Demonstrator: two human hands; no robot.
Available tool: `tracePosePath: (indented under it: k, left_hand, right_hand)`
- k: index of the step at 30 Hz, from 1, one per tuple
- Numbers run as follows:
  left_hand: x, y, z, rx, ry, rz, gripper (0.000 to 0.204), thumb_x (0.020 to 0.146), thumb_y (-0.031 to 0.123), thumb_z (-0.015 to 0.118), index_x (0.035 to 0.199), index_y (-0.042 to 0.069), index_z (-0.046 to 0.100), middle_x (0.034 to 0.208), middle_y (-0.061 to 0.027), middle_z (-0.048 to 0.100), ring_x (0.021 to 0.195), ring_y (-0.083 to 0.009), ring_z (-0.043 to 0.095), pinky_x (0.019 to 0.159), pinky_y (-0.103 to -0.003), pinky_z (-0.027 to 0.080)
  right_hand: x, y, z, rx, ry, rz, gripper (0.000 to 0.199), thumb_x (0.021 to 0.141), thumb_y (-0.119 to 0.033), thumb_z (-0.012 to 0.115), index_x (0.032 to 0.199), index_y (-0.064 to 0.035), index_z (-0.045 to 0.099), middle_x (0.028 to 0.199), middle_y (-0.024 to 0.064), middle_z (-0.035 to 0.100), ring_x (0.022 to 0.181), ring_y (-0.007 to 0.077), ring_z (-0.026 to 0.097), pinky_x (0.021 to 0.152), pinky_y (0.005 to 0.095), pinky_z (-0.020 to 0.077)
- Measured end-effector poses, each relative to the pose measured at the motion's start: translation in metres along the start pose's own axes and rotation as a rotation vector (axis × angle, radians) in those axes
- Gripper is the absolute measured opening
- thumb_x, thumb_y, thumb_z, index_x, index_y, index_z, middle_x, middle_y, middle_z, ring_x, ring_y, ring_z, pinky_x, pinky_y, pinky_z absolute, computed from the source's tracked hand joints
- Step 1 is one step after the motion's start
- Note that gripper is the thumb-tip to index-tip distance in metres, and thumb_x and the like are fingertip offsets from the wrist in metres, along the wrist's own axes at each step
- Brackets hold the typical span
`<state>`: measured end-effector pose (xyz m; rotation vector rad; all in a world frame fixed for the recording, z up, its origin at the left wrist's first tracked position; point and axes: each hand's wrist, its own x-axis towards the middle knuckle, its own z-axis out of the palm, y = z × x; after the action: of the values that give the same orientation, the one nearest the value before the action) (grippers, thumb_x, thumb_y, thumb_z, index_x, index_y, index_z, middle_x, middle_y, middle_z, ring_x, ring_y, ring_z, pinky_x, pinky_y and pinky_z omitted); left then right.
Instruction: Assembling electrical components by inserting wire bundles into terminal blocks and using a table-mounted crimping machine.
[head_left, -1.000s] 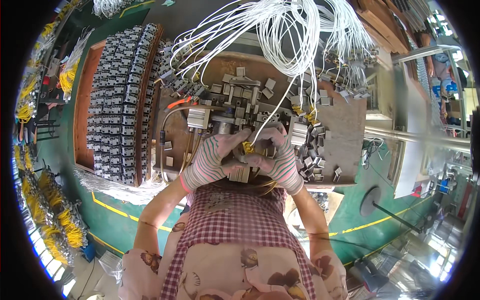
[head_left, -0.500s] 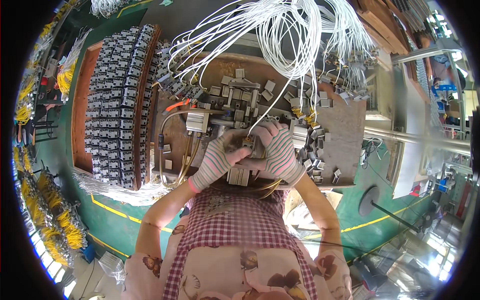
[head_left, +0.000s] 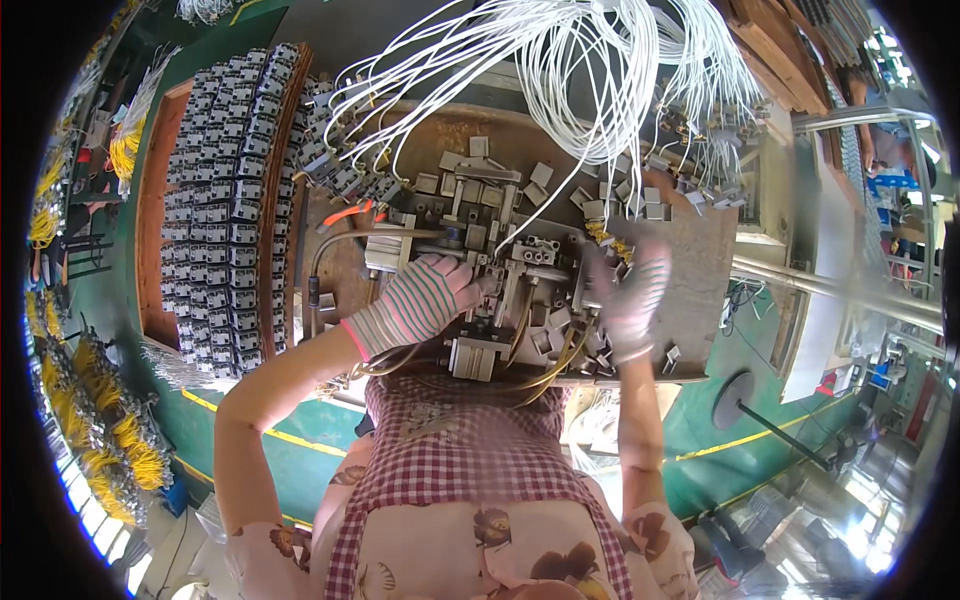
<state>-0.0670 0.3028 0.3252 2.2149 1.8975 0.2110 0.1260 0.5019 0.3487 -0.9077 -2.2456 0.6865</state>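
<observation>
From the head view, my left hand (head_left: pixel 418 303) (striped glove) rests curled, fingertips pressed on the metal fixture (head_left: pixel 500 285) mid-bench; my right hand (head_left: pixel 630 295) is blurred, fingers spread, beside white wires (head_left: pixel 590 90); grey parts (head_left: pixel 215 200) lie stacked left.

Both the left hand (head_left: pixel 418 303) and the right hand (head_left: pixel 630 300) wear knitted gloves striped pink and grey with red cuffs, above a red-and-white checked apron over floral-print clothing

Bright daylight, fisheye bending at rim, right hand (head_left: pixel 628 292) motion-blurred.
</observation>
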Motion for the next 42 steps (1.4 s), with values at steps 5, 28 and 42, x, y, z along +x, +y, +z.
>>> tracePosePath:
  k: [5,28,42]
  left_hand:
    - [0.000,0.002,0.002,0.006,0.028,0.011,0.038,0.082,0.024,0.061,0.120,0.017,0.060,0.090,-0.0047,0.054,0.085,-0.0223,0.057,0.077,-0.037,0.047]
    - [-0.018,-0.034,-0.118,-0.777,0.327,-0.442,0.029,0.094,0.034,0.061,0.105,0.008,0.068,0.088,-0.0023,0.066,0.074,-0.0123,0.059,0.068,-0.027,0.048]
    - [-0.398,-0.141,-0.057,-0.617,0.866,-1.304,0.062,0.085,0.048,0.070,0.122,-0.001,0.061,0.109,-0.0014,0.062,0.100,-0.0167,0.058,0.091,-0.029,0.043]
  right_hand:
    - [0.009,0.066,-0.009,-0.330,0.048,0.052,0.019,0.076,-0.013,0.074,0.087,-0.0061,0.061,0.070,0.0067,0.062,0.058,0.0240,0.056,0.056,0.0349,0.0451]
    - [-0.071,0.019,-0.079,-0.344,-0.236,-0.022,0.021,0.086,-0.006,0.063,0.106,-0.0040,0.065,0.098,0.0136,0.067,0.085,0.0267,0.066,0.077,0.0362,0.0526]
    - [-0.032,-0.026,-0.058,-0.315,-0.297,-0.360,0.032,0.064,-0.002,0.074,0.092,-0.0126,0.066,0.094,0.0075,0.064,0.101,0.0282,0.058,0.087,0.0415,0.0417]
